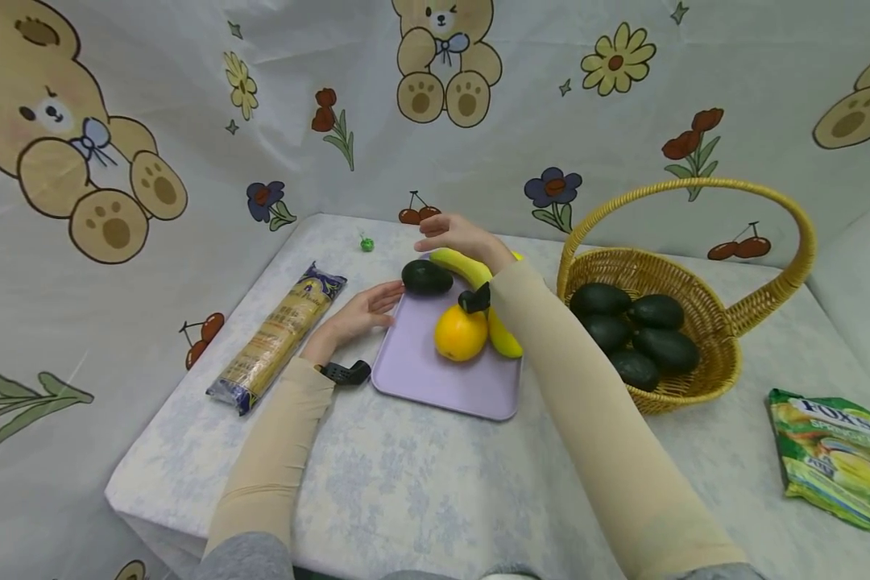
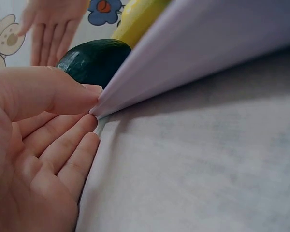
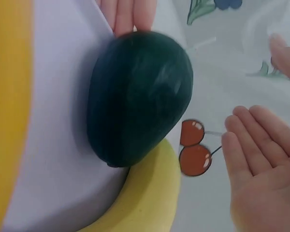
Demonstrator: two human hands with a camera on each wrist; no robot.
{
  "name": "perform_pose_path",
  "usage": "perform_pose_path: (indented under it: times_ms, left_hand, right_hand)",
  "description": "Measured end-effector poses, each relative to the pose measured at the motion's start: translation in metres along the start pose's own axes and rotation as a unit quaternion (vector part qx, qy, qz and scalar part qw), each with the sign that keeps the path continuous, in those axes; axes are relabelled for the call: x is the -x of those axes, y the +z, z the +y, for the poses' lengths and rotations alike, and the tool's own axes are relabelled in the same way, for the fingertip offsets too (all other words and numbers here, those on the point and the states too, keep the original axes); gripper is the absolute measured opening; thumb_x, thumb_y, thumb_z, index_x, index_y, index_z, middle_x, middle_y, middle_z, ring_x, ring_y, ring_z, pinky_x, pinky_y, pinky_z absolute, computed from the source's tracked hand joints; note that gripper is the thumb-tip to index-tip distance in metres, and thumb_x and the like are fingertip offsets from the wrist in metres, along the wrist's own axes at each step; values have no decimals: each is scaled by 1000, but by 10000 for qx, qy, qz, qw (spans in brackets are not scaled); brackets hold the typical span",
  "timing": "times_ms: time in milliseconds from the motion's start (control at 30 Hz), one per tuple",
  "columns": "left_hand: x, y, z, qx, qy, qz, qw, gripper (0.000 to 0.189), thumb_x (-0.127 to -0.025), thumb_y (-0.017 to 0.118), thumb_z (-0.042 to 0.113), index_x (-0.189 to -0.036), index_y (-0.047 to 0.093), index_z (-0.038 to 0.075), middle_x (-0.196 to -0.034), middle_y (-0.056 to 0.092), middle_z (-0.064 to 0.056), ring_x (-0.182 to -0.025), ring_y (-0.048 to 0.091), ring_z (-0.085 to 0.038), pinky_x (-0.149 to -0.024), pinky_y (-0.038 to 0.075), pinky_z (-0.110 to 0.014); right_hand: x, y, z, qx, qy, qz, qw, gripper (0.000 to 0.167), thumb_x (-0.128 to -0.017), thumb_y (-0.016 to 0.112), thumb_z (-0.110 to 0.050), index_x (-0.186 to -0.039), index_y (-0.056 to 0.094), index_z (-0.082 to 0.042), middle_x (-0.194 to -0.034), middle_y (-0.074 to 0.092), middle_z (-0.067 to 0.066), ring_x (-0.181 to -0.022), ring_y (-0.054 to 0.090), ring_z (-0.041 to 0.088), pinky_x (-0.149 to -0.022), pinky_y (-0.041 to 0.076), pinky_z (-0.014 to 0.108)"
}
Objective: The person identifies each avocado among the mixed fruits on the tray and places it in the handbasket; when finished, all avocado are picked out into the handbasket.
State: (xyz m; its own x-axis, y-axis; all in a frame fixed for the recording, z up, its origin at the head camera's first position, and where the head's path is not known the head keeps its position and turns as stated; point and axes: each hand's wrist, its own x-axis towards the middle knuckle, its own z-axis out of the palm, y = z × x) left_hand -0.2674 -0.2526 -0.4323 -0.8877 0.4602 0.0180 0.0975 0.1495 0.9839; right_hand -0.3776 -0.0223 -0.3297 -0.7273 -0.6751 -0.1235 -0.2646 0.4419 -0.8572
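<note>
A lilac tray (image 1: 442, 391) holds a dark green avocado (image 1: 426, 277) at its far left corner, a banana (image 1: 460, 264) behind it and a round orange fruit (image 1: 461, 333). My left hand (image 1: 358, 316) is at the tray's left edge, fingers stretched toward the avocado; in the left wrist view the thumb and fingertips (image 2: 79, 159) meet the tray's edge. Over the far edge hovers my right hand (image 1: 464, 240), holding nothing, its fingers extended in the right wrist view, apart from the avocado (image 3: 140, 99).
On the right stands a wicker basket (image 1: 718, 354) with a tall handle and several avocados (image 1: 667, 348). A bag of pasta (image 1: 279, 334) lies left of the tray. A green Fox's bag (image 1: 837, 459) lies far right, and a small green thing (image 1: 366, 243) sits at the back.
</note>
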Motion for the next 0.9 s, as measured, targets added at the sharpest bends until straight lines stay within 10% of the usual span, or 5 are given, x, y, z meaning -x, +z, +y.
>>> perform_pose_path:
  times_ms: [900]
  left_hand:
    - [3,1,4,40,49,11,10000,69,-87,54,-14,-147,24,-2,-151,27,-17,-136,29,-29,-110,27,-37]
  right_hand:
    - [-14,13,28,152,620,-1270,9898,68,-83,71,-17,-141,40,-3,-146,37,13,-132,34,26,-111,25,40]
